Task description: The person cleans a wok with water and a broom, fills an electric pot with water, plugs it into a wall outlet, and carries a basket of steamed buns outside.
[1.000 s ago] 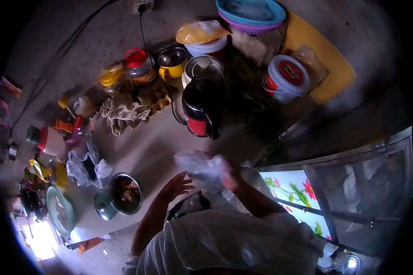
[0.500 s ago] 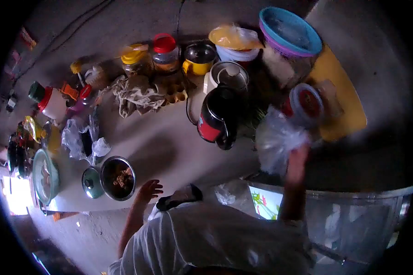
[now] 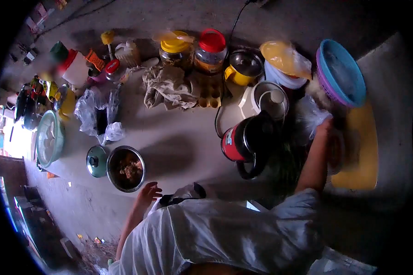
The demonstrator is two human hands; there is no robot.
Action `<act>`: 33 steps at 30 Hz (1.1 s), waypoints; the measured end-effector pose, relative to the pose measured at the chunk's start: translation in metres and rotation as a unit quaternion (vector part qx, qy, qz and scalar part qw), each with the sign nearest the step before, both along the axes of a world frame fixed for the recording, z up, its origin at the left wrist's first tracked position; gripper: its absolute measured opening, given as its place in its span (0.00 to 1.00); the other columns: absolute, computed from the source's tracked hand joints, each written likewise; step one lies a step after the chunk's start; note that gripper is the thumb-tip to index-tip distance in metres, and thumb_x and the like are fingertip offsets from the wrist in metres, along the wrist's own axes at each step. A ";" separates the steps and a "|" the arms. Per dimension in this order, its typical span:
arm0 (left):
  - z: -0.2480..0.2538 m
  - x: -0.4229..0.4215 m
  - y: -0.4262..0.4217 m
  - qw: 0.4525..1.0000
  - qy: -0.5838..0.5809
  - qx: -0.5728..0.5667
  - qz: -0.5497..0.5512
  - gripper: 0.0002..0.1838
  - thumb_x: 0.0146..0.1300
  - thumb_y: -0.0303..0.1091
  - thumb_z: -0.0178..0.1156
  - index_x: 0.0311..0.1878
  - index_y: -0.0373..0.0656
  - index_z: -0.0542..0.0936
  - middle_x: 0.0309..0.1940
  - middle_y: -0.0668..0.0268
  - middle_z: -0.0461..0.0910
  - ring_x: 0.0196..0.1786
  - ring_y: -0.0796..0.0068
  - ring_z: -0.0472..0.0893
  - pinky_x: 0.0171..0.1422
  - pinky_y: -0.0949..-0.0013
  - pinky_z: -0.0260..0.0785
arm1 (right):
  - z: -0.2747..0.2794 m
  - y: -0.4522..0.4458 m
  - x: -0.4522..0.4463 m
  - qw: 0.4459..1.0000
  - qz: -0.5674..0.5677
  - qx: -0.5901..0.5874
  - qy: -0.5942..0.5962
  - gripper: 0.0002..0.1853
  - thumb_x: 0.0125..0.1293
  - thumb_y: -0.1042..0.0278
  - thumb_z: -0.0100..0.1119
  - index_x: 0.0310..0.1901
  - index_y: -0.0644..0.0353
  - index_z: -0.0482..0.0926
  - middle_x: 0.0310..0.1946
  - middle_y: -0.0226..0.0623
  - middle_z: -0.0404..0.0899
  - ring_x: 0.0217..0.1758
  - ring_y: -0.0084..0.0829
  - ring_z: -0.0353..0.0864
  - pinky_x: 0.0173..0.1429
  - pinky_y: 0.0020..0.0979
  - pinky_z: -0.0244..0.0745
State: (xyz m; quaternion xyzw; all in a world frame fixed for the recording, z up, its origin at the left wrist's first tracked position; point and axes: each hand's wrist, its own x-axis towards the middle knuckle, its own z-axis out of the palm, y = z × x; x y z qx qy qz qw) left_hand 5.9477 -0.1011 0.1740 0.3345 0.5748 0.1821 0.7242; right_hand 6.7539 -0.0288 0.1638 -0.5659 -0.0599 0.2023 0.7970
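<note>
My right hand (image 3: 325, 127) is reached out over the right side of the table, closed on a clear plastic bag (image 3: 313, 112). The bag is bunched up beside the blue and purple basins, and its contents cannot be made out. My left hand (image 3: 149, 193) hangs near the front edge with its fingers apart, holding nothing. Close to it stands a metal bowl (image 3: 127, 187) with brown food (image 3: 131, 168) inside. A glass lid (image 3: 97, 161) lies against the bowl's left side. Between my hands is a red and black electric kettle (image 3: 234, 143).
A white appliance with a round glass lid (image 3: 273, 101) stands behind the kettle. Along the back are jars (image 3: 211, 52), a yellow pot (image 3: 238, 75), an egg tray (image 3: 209, 94), a crumpled cloth (image 3: 167, 87) and blue basins (image 3: 342, 73). Far left is a green basket (image 3: 50, 137).
My right hand has carried the plastic bag farther back across the table, towards the basins. My left hand stays near the bowl. The whole view has shifted, moving the table items rightward.
</note>
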 end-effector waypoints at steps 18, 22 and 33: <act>-0.015 0.034 0.026 0.998 0.039 -0.004 -0.047 0.18 0.62 0.41 0.46 0.50 0.41 0.67 0.37 0.63 0.75 0.36 0.74 0.76 0.35 0.75 0.65 | 0.023 0.003 0.010 0.419 0.212 -0.763 -0.444 0.31 0.47 0.58 0.54 0.54 0.61 0.62 0.54 0.47 0.63 0.56 0.42 0.63 0.58 0.37 0.60; -0.030 0.023 0.025 0.998 -0.043 -0.046 0.006 0.17 0.62 0.41 0.46 0.50 0.42 0.67 0.37 0.64 0.75 0.35 0.74 0.76 0.34 0.75 0.64 | 0.134 0.039 -0.061 0.428 0.292 -0.634 -0.574 0.36 0.43 0.64 0.60 0.57 0.59 0.60 0.52 0.48 0.65 0.55 0.42 0.65 0.59 0.35 0.59; -0.015 0.028 0.026 0.995 0.071 0.045 -0.053 0.17 0.62 0.40 0.46 0.50 0.40 0.67 0.37 0.64 0.75 0.34 0.76 0.75 0.35 0.74 0.63 | 0.186 0.070 -0.281 0.597 0.356 -0.381 -0.609 0.09 0.54 0.64 0.54 0.30 0.61 0.71 0.23 0.39 0.73 0.28 0.32 0.73 0.34 0.30 0.66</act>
